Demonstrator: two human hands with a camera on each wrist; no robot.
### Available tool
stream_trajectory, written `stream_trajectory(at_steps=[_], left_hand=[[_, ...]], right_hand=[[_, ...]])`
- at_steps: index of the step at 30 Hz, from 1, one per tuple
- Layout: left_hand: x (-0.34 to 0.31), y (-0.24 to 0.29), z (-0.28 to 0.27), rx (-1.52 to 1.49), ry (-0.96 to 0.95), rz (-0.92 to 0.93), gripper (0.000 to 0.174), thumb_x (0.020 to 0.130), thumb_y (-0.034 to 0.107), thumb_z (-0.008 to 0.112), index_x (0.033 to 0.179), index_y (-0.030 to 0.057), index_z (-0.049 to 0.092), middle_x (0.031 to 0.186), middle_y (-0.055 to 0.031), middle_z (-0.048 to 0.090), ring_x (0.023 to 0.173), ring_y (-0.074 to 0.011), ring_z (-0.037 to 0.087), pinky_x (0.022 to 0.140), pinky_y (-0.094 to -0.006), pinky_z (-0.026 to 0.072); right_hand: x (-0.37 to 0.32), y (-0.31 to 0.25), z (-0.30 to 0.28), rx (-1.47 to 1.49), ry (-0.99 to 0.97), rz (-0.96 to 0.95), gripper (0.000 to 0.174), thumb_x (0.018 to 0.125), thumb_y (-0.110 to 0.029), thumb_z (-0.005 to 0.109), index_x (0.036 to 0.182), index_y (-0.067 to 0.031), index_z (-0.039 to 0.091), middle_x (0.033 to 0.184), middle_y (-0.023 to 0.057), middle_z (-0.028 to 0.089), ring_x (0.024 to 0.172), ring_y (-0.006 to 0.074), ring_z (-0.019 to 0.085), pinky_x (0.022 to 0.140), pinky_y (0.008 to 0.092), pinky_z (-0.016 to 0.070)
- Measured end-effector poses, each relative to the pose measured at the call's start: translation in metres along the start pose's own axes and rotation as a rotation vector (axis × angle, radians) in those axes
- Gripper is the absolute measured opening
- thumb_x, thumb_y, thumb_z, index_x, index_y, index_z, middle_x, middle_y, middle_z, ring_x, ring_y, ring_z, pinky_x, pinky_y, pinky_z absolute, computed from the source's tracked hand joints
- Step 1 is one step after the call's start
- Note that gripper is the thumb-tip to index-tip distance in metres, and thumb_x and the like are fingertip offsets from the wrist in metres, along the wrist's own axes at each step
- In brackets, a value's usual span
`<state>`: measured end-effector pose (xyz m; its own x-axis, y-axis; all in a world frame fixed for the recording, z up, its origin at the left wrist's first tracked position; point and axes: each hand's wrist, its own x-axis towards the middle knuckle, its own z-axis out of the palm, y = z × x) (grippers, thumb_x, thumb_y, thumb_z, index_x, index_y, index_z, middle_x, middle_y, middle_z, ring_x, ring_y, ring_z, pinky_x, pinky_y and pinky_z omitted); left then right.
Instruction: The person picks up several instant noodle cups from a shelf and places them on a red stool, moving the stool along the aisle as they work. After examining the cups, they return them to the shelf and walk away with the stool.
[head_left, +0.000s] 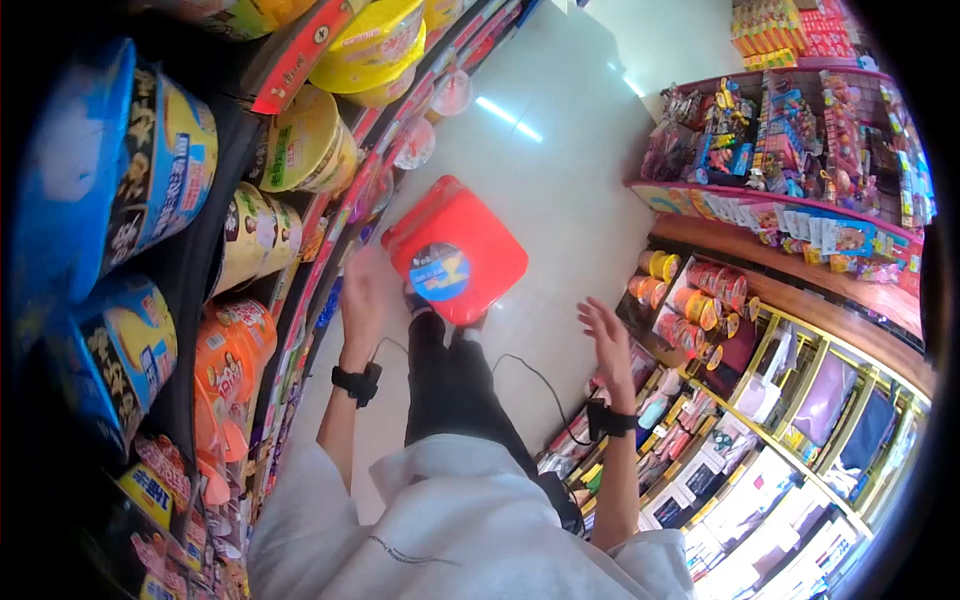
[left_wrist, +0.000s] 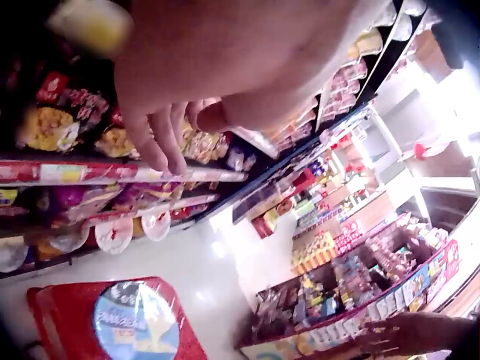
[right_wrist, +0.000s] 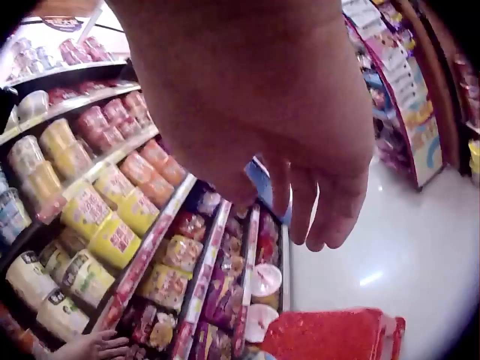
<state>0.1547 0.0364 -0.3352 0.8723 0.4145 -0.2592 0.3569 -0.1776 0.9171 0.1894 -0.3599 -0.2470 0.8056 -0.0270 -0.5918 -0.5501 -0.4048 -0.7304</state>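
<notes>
My left hand (head_left: 362, 300) hovers beside the noodle shelf, fingers loosely extended and holding nothing. In the left wrist view its fingers hang in front of a shelf edge (left_wrist: 67, 172) lined with price labels. On the other side, my right hand (head_left: 605, 345) is raised over the aisle with its fingers spread and nothing in its grasp. Between and ahead of the two hands, a red plastic stool (head_left: 490, 250) with a round blue label (head_left: 440, 272) stands on the floor, apart from both. The right wrist view shows part of the same red stool (right_wrist: 330, 334) below the fingertips.
Shelves along the left carry tub noodles, including a blue tub (head_left: 170, 160) and an orange tub (head_left: 235, 345). A snack rack (head_left: 780, 140) and lower shelves with noodle cups (head_left: 690, 305) line the right. Pale floor tiles (head_left: 560, 100) run between them. A thin cable (head_left: 545, 385) trails by my right wrist.
</notes>
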Motion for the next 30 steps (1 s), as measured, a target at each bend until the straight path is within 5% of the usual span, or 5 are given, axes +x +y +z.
stream_trajectory(at_steps=[5, 11, 14, 21, 30], left_hand=[[-0.024, 0.092, -0.014, 0.046, 0.169, 0.166, 0.037, 0.097, 0.001, 0.042, 0.134, 0.0012, 0.045, 0.126, -0.0152, 0.058, 0.101, -0.0182, 0.062, 0.087, -0.0297, 0.0472], [-0.077, 0.179, -0.042, 0.216, 0.613, 0.277, 0.038, 0.097, 0.001, 0.044, 0.135, 0.006, 0.047, 0.109, -0.0125, 0.064, 0.093, -0.0172, 0.061, 0.081, -0.0285, 0.0469], [-0.115, 0.244, -0.041, 0.041, 0.726, 0.267, 0.037, 0.094, -0.004, 0.045, 0.13, 0.0008, 0.046, 0.125, -0.014, 0.057, 0.104, -0.0196, 0.062, 0.081, -0.0279, 0.05], [-0.127, 0.267, -0.092, 0.415, 1.055, 0.495, 0.047, 0.092, 0.002, 0.057, 0.136, 0.0037, 0.041, 0.135, -0.0139, 0.046, 0.122, -0.0269, 0.049, 0.098, -0.0375, 0.0436], [-0.086, 0.255, -0.181, 0.255, 1.133, 0.317, 0.055, 0.093, 0.013, 0.051, 0.14, -0.0055, 0.029, 0.135, -0.0298, 0.045, 0.125, -0.0374, 0.047, 0.107, -0.04, 0.0352]], right_hand=[[-0.024, -0.069, -0.069, 0.015, 0.122, -0.167, 0.041, 0.102, -0.028, 0.048, 0.133, -0.001, 0.052, 0.123, 0.0097, 0.063, 0.109, 0.0184, 0.06, 0.091, 0.0312, 0.0458], [0.016, -0.111, -0.104, 0.005, -0.069, -0.363, 0.04, 0.1, -0.028, 0.049, 0.131, -0.0019, 0.054, 0.123, 0.0097, 0.064, 0.107, 0.0191, 0.061, 0.088, 0.0309, 0.0464], [0.051, -0.119, -0.098, -0.075, -0.22, -0.527, 0.039, 0.1, -0.026, 0.05, 0.13, -0.0017, 0.054, 0.12, 0.0096, 0.065, 0.105, 0.018, 0.061, 0.087, 0.0302, 0.0468], [0.049, -0.169, -0.061, -0.085, -0.435, -0.659, 0.033, 0.097, -0.02, 0.055, 0.123, -0.0002, 0.058, 0.109, 0.0138, 0.069, 0.096, 0.0206, 0.066, 0.083, 0.0325, 0.0512], [-0.027, -0.271, 0.024, -0.261, -0.89, -1.102, 0.034, 0.095, -0.022, 0.057, 0.121, 0.0001, 0.059, 0.105, 0.014, 0.069, 0.09, 0.0198, 0.067, 0.079, 0.032, 0.0532]])
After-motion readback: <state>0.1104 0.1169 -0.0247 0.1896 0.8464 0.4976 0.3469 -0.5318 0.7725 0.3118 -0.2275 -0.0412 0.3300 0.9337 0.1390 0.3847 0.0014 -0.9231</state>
